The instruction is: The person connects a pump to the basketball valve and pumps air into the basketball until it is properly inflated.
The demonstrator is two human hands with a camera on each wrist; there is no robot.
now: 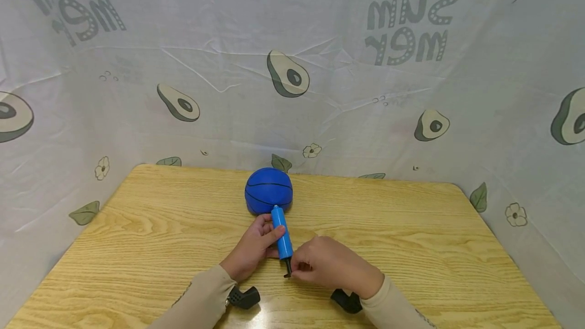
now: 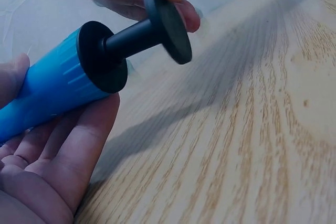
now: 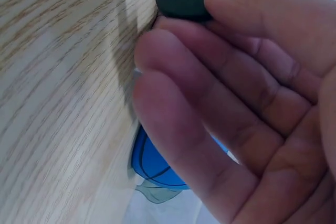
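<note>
A blue hand pump (image 1: 282, 235) with a black plunger handle (image 2: 169, 27) points away from me in the head view. My left hand (image 1: 251, 245) grips the pump's barrel, thumb on top and fingers beneath it. With thumb and fingertips my right hand (image 1: 326, 263) pinches the edge of the round handle, and a short length of black rod shows between handle and barrel. Just beyond the pump's far end sits a blue ball (image 1: 268, 190) with black seam lines. Whether the pump's tip touches or enters the ball cannot be told.
The wood-grain table (image 1: 388, 227) carries everything. Behind it hangs a pale cloth (image 1: 338, 131) printed with avocados and lettering. Black wrist devices are worn at the left wrist (image 1: 244, 297) and right wrist (image 1: 346, 301).
</note>
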